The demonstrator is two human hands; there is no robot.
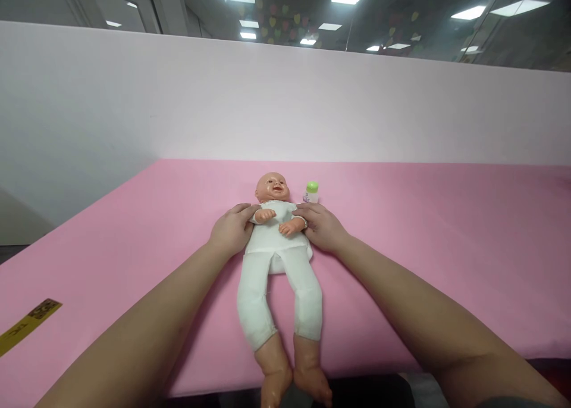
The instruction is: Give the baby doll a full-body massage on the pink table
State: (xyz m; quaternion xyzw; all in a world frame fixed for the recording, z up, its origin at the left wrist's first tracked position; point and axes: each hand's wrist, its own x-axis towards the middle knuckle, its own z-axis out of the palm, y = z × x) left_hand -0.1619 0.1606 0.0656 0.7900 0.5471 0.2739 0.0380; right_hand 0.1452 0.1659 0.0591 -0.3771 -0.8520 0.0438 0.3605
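Note:
A baby doll (277, 229) with a hard flesh-toned head, hands and feet lies on its back, head away from me. Its torso and legs are white cloth, and its feet stick out past the near table edge. My left hand (232, 228) grips the doll's upper body at the shoulder and arm on the left side, thumb partly hidden. On the other side my right hand (325, 226) grips the opposite shoulder and arm, fingers over the sleeve. Just beyond my right hand stands a small jar (311, 192) with a bright green lid, its base partly hidden by my fingers.
A pink-covered table (423, 229) spreads under the doll. Behind it rises a white wall panel (285, 99), with glass and ceiling lights above. A yellow label strip (29, 328) with a printed code lies at the left. Something dark shows below the near edge.

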